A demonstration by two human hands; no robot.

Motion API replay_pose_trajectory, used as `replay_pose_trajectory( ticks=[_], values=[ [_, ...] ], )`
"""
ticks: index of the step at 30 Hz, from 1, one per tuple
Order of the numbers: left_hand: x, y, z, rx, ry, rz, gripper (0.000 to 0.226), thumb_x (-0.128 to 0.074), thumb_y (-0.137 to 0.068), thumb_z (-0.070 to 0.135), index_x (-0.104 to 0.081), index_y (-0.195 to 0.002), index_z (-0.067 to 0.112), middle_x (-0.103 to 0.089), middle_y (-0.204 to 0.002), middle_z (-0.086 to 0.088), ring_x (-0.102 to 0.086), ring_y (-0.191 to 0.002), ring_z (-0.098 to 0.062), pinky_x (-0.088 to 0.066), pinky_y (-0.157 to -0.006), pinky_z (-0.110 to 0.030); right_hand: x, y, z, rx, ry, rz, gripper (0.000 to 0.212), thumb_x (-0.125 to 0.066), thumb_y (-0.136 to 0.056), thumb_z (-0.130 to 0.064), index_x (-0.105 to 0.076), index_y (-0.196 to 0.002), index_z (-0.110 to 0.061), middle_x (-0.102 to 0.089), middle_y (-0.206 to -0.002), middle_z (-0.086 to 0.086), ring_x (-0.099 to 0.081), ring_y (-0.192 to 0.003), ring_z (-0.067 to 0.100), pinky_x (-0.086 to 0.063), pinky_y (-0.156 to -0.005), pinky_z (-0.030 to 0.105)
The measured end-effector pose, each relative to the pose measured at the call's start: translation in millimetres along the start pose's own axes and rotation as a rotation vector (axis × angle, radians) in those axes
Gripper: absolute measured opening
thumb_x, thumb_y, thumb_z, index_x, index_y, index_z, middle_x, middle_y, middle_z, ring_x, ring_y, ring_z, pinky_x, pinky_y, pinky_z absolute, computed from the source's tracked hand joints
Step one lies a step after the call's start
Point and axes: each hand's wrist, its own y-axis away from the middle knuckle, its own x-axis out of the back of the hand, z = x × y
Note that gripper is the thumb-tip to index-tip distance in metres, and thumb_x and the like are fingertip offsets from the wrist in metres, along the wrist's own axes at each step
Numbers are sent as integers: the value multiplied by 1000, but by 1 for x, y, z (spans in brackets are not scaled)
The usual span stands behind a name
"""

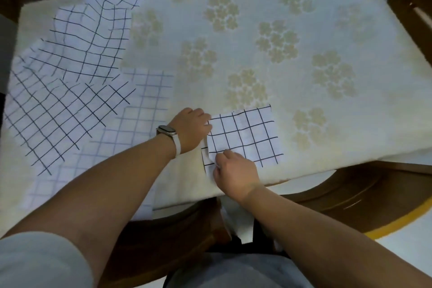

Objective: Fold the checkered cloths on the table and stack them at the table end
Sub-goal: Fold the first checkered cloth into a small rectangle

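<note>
Sleeve [35, 262] cropped, R hand [236, 172] hides cloth [245, 133] corner

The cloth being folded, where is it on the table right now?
The folded cloth lies by the table's near edge in the head view, gripped by the left hand and right hand, right of the unfolded cloths.

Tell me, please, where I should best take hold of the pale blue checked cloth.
On the pale blue checked cloth, probably pinch the far right corner, coming from the right: it lies flat and uncovered, while the dark checked cloth overlaps its left side.
</note>
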Motion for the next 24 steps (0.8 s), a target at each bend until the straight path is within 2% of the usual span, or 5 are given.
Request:
replay_pose_trajectory(
  ticks=[9, 12, 15, 21, 24],
  values=[
    [-26, 14, -4, 47, 61, 23, 25, -66, -69, 1, -67, -92, 11, -65, -96, -8, -58, -82, -30, -43, -64, -37, -18, -3, -8, -20, 1, -106, 17, -74, -71, -21, -62, -79, -11, -61, -76, 6, -60, -64, 28, -38, -43, 28],
    [-26, 18, -2, 71, 94, 29, 36, -54, -69, 3, -67, -102, 8, -66, -103, -10, -61, -86, -30, -48, -68, -38, -19, -2, -4, 17, -43, -154, 19, -62, -81, -24, -61, -92, -8, -60, -92, 10, -60, -82, 31, -46, -53, 36],
    [-21, 20, 4, 95, 125, -8, 43, -58, -68, 5, -64, -111, 8, -63, -114, -11, -59, -98, -31, -48, -79, -41, -14, -1, -1, 67, -72, -218, 29, -56, -88, -32, -59, -105, -9, -56, -104, 9, -55, -94, 29, -50, -64, 39],
    [3, 1, 33, 57, 225, 0, 43, -71, -64, 16, -67, -106, 10, -64, -115, -12, -62, -103, -31, -49, -85, -41, 13, 1, 26, -9, -26, -66, 23, -55, -85, -34, -64, -90, -13, -60, -87, 4, -59, -73, 25, -47, -55, 33],
    [17, -21, 59, 49, 297, -32, 44, -58, -83, 22, -57, -126, 14, -50, -137, -8, -46, -126, -28, -36, -102, -41, 36, 6, 59, -76, 37, -78, 34, -40, -86, -32, -66, -93, -12, -62, -89, 5, -59, -74, 27, -49, -57, 35]
  ],
)
